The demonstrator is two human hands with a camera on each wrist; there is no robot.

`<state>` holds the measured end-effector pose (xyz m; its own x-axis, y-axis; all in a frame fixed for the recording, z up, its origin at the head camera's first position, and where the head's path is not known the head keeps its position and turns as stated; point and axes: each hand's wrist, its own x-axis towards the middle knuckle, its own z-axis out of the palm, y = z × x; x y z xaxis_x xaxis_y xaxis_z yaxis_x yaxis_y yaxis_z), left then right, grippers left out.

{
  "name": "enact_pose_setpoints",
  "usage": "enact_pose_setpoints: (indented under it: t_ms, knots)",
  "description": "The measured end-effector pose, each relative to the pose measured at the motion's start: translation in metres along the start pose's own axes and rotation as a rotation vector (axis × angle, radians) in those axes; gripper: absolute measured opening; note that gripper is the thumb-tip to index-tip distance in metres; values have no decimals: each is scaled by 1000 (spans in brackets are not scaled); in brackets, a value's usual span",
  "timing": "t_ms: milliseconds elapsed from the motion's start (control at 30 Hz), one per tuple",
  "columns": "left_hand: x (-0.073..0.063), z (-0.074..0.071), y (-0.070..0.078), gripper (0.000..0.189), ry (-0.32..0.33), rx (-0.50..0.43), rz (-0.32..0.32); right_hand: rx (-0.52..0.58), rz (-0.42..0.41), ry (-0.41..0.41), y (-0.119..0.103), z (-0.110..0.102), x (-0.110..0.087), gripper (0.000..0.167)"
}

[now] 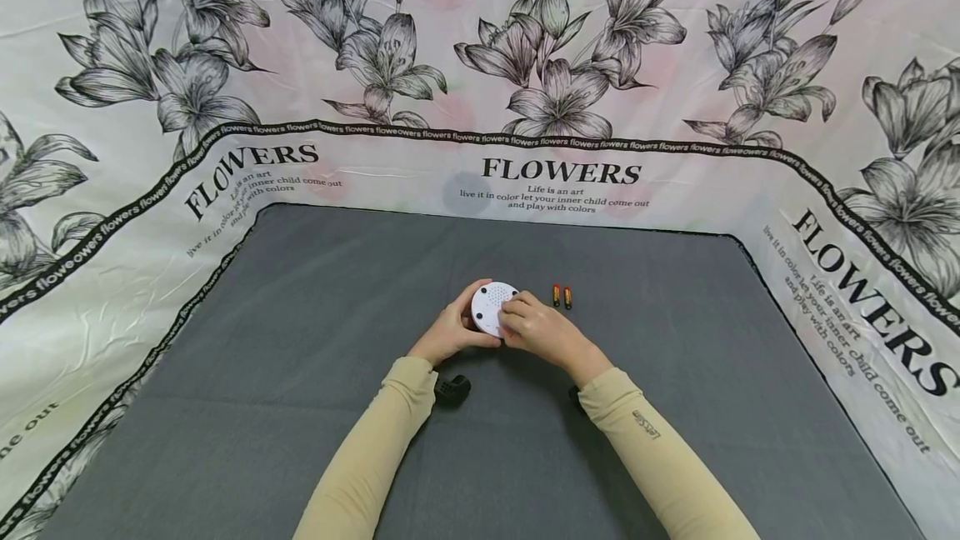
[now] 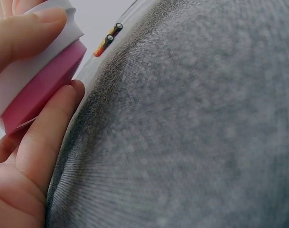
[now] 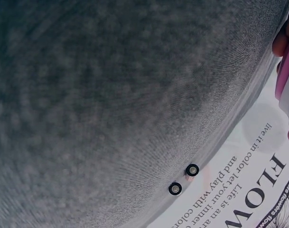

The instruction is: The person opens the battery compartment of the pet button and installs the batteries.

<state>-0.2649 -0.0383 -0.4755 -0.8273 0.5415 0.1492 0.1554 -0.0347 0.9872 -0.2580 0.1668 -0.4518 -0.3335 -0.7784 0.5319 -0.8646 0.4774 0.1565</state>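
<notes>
In the head view, a round white-and-pink plastic device point(image 1: 490, 307) is clamped by the left hand point(image 1: 450, 329), left of two orange-and-black cylindrical batteries point(image 1: 567, 298), seemingly steadied for the right hand point(image 1: 542, 328), whose grip cannot be told. In the left wrist view, it is finger-braced; in the right, batteries appear end-on.

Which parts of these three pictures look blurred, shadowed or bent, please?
Head view: mostly crisp, with a soft shadow on the gray cloth along the right sleeve; left wrist view: the cloth looks soft and grainy, its outline bowed, while the batteries are fairly clear; right wrist view: the cloth is dark and hazy toward the upper left, its outline curved too.
</notes>
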Motion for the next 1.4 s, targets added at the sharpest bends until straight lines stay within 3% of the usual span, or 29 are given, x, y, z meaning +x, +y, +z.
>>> enact_pose_setpoints:
  t_ms: [533,700,867,1400]
  knots:
    - [0,1,-2,93,11,-53,28,33,-3,43,3,1,0,14]
    - [1,0,-7,93,22,-67,42,88,43,32,3,0,-2,18]
    - [-1,0,-2,92,19,-81,45,150,95,41,3,2,-3,26]
    - [-2,1,0,93,21,-82,51,52,64,45,-1,-2,-2,24]
